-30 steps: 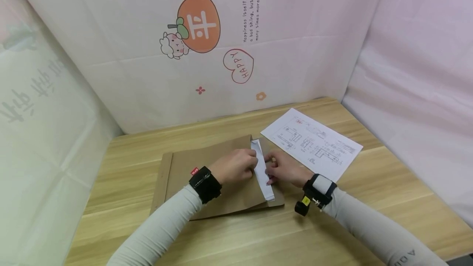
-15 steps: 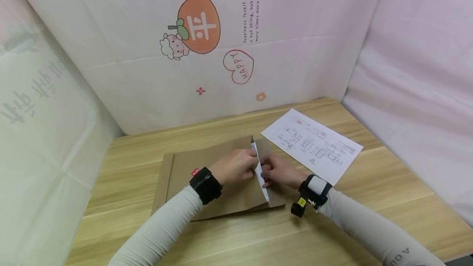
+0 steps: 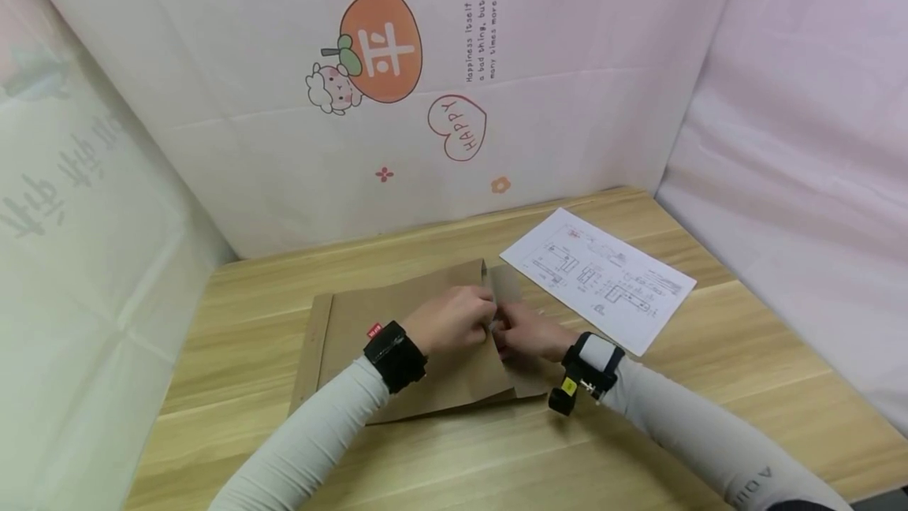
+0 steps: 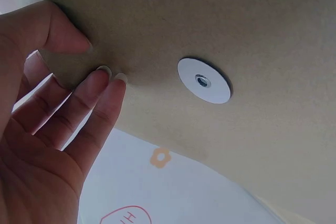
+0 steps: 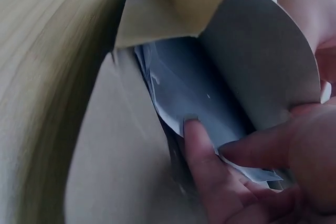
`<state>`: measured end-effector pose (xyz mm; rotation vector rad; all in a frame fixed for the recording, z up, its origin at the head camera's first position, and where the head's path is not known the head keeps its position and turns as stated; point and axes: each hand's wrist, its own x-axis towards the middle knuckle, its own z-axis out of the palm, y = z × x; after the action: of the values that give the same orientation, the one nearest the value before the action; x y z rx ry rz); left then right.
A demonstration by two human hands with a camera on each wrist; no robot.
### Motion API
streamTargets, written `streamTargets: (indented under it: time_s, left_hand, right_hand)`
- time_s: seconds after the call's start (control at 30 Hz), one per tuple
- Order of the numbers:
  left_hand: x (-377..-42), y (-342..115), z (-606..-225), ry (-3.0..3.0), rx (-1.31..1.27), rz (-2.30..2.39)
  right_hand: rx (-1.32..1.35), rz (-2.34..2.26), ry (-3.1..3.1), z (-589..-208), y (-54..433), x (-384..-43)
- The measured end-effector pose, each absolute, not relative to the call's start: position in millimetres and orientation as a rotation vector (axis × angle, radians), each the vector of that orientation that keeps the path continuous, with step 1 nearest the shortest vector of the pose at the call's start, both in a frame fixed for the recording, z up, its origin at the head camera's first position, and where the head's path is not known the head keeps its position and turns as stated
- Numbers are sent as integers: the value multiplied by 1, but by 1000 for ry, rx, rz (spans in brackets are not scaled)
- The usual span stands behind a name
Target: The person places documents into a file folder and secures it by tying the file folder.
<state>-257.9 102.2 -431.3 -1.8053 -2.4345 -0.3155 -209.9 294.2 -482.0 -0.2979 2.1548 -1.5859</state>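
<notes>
A brown kraft paper envelope (image 3: 404, 369) lies on the table with its mouth to the right. My left hand (image 3: 454, 318) pinches the upper panel at the mouth's edge and holds it lifted; in the left wrist view a round white button (image 4: 203, 81) shows on the brown paper beside those fingers. My right hand (image 3: 532, 331) is at the mouth, over the flap. In the right wrist view its thumb and fingers hold the outer edge of a stack of papers (image 5: 181, 87), most of which sits inside the envelope. The papers' far ends are hidden.
A white sheet with printed technical drawings (image 3: 599, 278) lies to the right of the envelope. The wooden table (image 3: 638, 432) meets printed white cloth (image 3: 284, 180) at the back and sides. A small red tag (image 3: 373, 330) is on the envelope.
The papers have slid left into the envelope, and their white strip at the mouth has mostly gone from the head view. My right hand has moved left with them; the left stays put.
</notes>
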Motion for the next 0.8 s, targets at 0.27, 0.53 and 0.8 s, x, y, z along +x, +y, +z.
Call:
streamTargets:
  time_s: [0.27, 0.53, 0.8]
  left_hand:
    - [-254, 103, -428, -2443, -1799, -328]
    - [-255, 103, -431, -2437, -1789, -327]
    - [-254, 102, -432, -2437, -1790, -350]
  right_hand:
    - [-497, -1498, 2230, -483, 287, -213]
    - [-463, -1494, 2235, -482, 284, -212]
    - [-453, -1504, 2227, -485, 282, -212]
